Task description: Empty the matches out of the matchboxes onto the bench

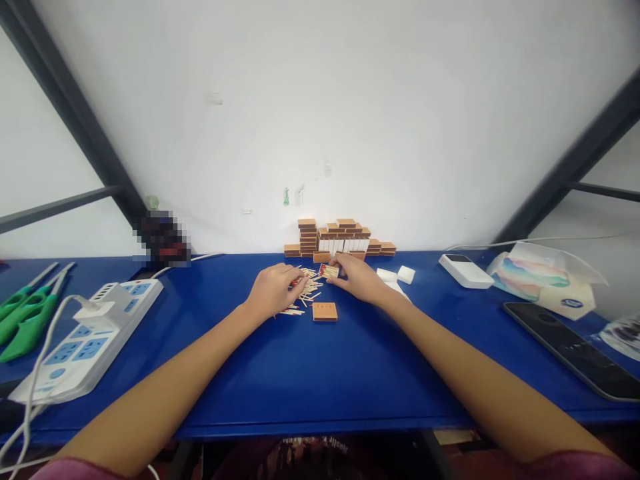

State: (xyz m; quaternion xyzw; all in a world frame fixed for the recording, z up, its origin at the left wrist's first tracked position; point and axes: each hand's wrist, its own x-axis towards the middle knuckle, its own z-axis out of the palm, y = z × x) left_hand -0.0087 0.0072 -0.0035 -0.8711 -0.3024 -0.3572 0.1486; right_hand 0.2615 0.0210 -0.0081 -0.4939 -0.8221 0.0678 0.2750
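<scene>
Both forearms stretch forward over the blue surface (320,373) and meet at a small scatter of work. The left hand (274,288) is curled knuckles-up, its fingertips pressed down into a pile of loose matchsticks (306,288); whether it has any stick pinched I cannot tell. The right hand (357,277) pinches the edge of an open matchbox (329,271), which sits between the two hands, just beyond the matchsticks. A closed matchbox (325,311) lies flat just on the near side of both hands, touching neither. Beyond the hands, against the white wall, stands a stack of matchboxes (340,239). Just outside the right hand lie a few white trays (400,273); farther out on that side are a white device (465,270), a tissue pack (545,280) and a dark phone (575,350). Well out from the left hand lie a white power strip (90,340) and green scissors (25,313).
</scene>
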